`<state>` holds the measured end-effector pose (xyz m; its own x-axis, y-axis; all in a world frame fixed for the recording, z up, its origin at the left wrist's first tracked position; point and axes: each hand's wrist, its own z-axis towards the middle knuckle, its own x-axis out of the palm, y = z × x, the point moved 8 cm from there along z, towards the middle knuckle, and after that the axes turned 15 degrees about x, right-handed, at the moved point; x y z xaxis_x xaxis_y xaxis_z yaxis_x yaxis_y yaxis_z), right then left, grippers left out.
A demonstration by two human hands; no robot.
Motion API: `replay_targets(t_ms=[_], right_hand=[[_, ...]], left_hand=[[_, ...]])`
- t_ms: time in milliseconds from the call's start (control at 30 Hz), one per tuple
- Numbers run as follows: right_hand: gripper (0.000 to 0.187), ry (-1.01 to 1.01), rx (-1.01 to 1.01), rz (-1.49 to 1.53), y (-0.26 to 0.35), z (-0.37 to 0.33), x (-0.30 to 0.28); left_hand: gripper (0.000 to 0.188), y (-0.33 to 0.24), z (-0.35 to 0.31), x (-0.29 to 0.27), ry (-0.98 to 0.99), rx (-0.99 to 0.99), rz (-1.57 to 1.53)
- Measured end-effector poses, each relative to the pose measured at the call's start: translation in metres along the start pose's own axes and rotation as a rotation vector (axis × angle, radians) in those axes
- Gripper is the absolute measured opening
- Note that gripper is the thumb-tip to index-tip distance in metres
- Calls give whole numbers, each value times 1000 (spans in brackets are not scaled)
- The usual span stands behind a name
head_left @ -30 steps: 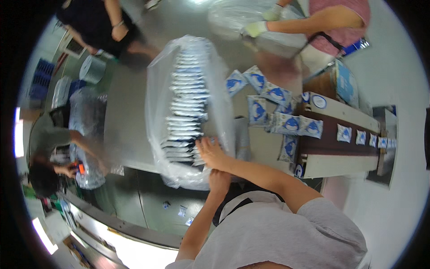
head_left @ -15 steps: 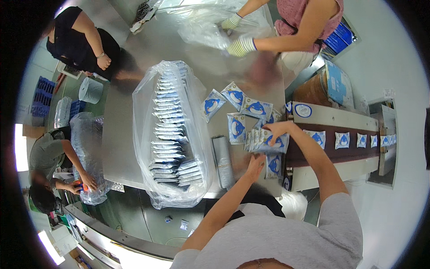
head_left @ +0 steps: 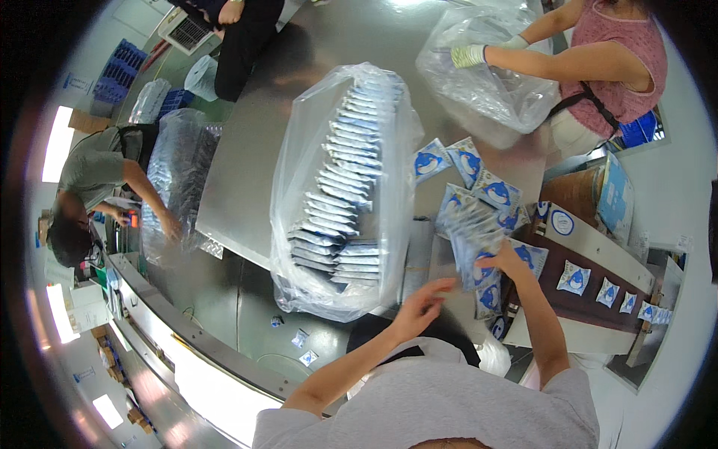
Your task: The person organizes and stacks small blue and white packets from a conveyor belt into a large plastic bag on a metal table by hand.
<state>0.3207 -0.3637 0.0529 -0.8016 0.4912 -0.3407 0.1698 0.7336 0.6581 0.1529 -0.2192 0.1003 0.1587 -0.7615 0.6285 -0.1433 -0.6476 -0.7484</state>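
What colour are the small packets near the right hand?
The packets are white and blue, with a blue whale-like picture; the head view shows it.

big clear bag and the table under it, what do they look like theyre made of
Big clear bag: thin plastic film by the look, see-through, crinkled and glossy, with stacked packets visible inside. Table: probably stainless steel, a dull grey brushed sheet with soft reflections.

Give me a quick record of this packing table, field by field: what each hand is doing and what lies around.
Right hand: holds a stack of blue-and-white packets
Left hand: open, reaching toward the stack, holding nothing
Big clear bag: on the steel table, full of packets in rows
Loose packets: spread between bag and conveyor
Conveyor belt: dark, carries single packets
Others: a gloved hand in a second clear bag
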Motion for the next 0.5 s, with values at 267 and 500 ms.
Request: replay_targets(t_ms=[267,500], right_hand=[[47,480,-133,1445,112,121,159],[86,-481,-277,-801,193,76,99]], left_hand=[[45,-10,51,-89,-10,-84,1509],[37,-5,34,-78,134,214,1791]])
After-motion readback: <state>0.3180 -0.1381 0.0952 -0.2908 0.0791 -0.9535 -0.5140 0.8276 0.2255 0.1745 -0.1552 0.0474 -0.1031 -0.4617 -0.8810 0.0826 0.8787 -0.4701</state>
